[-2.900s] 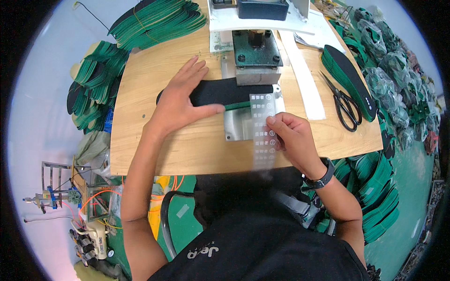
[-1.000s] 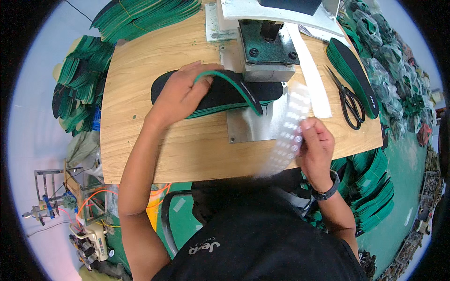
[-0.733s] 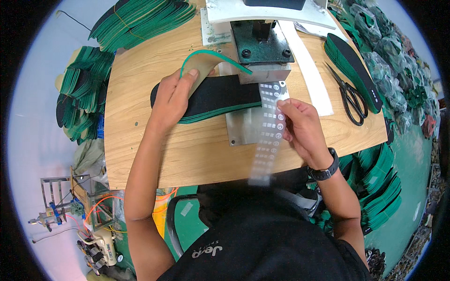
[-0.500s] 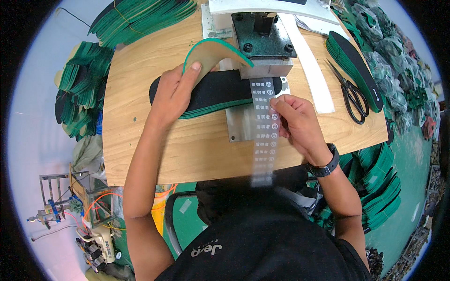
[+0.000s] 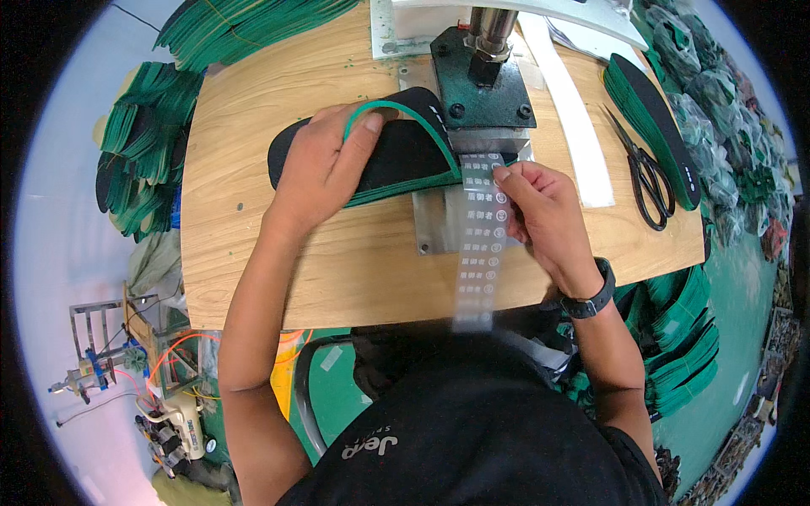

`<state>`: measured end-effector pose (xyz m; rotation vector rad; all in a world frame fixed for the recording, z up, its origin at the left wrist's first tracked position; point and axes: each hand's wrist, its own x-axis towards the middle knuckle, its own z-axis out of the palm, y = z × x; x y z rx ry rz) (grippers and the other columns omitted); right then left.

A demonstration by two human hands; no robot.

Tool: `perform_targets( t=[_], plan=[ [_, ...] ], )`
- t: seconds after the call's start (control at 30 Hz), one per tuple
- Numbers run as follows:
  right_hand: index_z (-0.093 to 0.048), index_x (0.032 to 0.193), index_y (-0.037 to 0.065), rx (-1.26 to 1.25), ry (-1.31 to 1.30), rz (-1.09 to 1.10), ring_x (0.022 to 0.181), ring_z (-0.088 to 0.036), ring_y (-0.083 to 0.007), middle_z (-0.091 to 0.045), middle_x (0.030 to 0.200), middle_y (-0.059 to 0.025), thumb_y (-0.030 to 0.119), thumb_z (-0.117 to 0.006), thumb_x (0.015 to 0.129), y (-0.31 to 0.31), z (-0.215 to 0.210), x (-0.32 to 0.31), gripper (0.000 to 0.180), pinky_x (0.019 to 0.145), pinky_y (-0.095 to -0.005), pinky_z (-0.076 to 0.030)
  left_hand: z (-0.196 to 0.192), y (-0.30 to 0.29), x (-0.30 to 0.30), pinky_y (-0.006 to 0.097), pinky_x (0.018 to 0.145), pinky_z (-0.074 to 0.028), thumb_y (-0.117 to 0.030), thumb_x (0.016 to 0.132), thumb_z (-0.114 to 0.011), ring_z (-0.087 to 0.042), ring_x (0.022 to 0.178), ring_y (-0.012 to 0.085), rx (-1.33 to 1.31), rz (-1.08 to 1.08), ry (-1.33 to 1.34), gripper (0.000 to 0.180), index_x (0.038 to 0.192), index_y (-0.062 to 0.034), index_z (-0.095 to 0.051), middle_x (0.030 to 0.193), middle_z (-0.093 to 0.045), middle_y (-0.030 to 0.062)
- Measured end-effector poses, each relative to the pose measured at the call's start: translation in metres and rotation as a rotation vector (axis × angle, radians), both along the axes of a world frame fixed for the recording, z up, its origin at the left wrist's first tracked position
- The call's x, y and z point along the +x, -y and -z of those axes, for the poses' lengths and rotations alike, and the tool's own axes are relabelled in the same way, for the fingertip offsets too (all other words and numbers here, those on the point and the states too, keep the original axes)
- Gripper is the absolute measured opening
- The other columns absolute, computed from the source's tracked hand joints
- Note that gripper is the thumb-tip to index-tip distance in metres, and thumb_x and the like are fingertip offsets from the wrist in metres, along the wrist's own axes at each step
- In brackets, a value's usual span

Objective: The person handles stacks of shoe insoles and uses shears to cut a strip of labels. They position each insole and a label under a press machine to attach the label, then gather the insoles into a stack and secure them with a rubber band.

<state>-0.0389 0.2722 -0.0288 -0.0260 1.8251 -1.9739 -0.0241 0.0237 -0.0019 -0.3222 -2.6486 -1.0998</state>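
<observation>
My left hand grips a black insole with a green edge, thumb on its near side. The insole is curled over, and small white marks show at its end beside the press. Beneath it lies a stack of black and green insoles, its right end reaching the press head. My right hand pinches the edge of a translucent strip printed with rows of white labels. This strip hangs from under the press's metal block over the table's front edge. The dark press plate stands above the block.
Black scissors lie on the right of the wooden table, near another insole stack and a white strip. Bundled insoles sit at the far left. More bundles stand beyond the left edge.
The curled insole has turned, and its white-marked end now shows outside the press. My left hand has shifted slightly right. My right hand keeps its pinch on the strip.
</observation>
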Motion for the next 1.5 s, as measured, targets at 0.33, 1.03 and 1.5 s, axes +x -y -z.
perform_targets(
  t=[0.33,1.03,1.5],
  plan=[
    [-0.060,0.076,0.004,-0.011,-0.100,-0.038,0.048,-0.048,-0.0028,-0.055,0.059,0.0012,0.024,-0.056,0.093,0.005,0.002,0.007,0.027,0.043,-0.0174,-0.035,0.002,-0.003,-0.003,0.042,0.091,-0.042,-0.037,0.060,-0.081,-0.055,0.103,0.0358,-0.351,0.072,-0.090,0.066,0.112,-0.0024,-0.058,0.107,-0.061,0.0176],
    [-0.058,0.072,0.005,-0.077,0.044,0.190,0.041,-0.043,-0.0055,-0.053,0.056,0.0008,0.023,-0.059,0.091,-0.015,-0.007,0.007,0.026,0.038,-0.0184,-0.031,-0.008,0.011,-0.003,0.029,0.072,-0.045,-0.007,0.073,-0.049,-0.055,0.076,0.0155,0.392,-0.102,0.203,0.036,0.106,-0.0002,-0.060,0.083,-0.064,0.0070],
    [-0.061,0.071,0.003,0.066,0.047,-0.105,0.044,-0.046,-0.0050,-0.056,0.058,0.0005,0.023,-0.058,0.090,-0.005,-0.011,-0.006,0.028,0.041,-0.0183,-0.035,0.002,-0.002,-0.007,0.027,0.076,-0.046,-0.039,0.092,-0.056,-0.057,0.080,0.0126,0.329,-0.235,0.069,0.042,0.102,0.0007,-0.066,0.085,-0.067,0.0077]
  ],
)
